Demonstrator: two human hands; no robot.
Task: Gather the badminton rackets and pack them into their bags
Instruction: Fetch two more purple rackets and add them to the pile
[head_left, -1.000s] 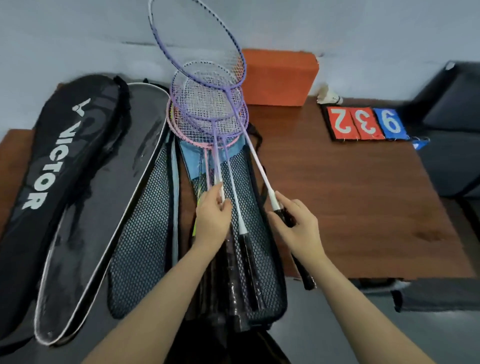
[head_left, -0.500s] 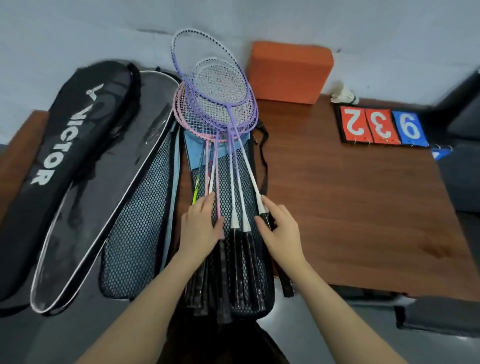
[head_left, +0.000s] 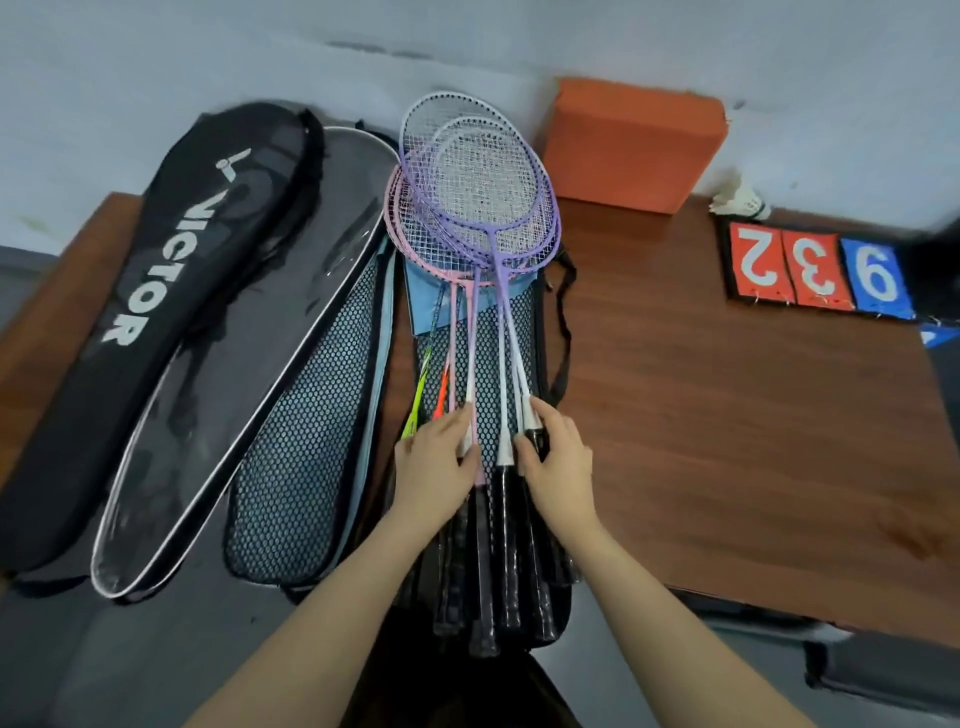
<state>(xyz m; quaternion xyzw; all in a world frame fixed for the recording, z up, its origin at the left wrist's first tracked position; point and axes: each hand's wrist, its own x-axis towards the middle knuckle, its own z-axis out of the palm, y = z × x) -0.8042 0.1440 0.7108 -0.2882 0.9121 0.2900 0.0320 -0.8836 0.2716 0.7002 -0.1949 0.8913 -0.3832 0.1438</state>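
Observation:
Several purple and pink badminton rackets (head_left: 478, 197) lie stacked, heads towards the wall, on a black mesh racket bag (head_left: 527, 332). Their black handles (head_left: 506, 571) stick out over the table's near edge. My left hand (head_left: 436, 470) pinches the white cone of one racket in the stack. My right hand (head_left: 558, 465) grips the top purple racket where its shaft meets the handle. To the left lie a second mesh bag (head_left: 311, 426), an open grey bag with white trim (head_left: 249, 338) and a black VICTOR bag (head_left: 156, 249).
An orange block (head_left: 634, 140) stands against the wall behind the racket heads. On the brown table (head_left: 701, 415), a shuttlecock (head_left: 740, 200) and score cards reading 2, 3, 9 (head_left: 815, 267) lie at the far right. Dark seats sit at the right edge.
My right hand has lowered the raised purple racket onto the stack, so all heads now lie flat together. Both hands have drawn closer on the shafts.

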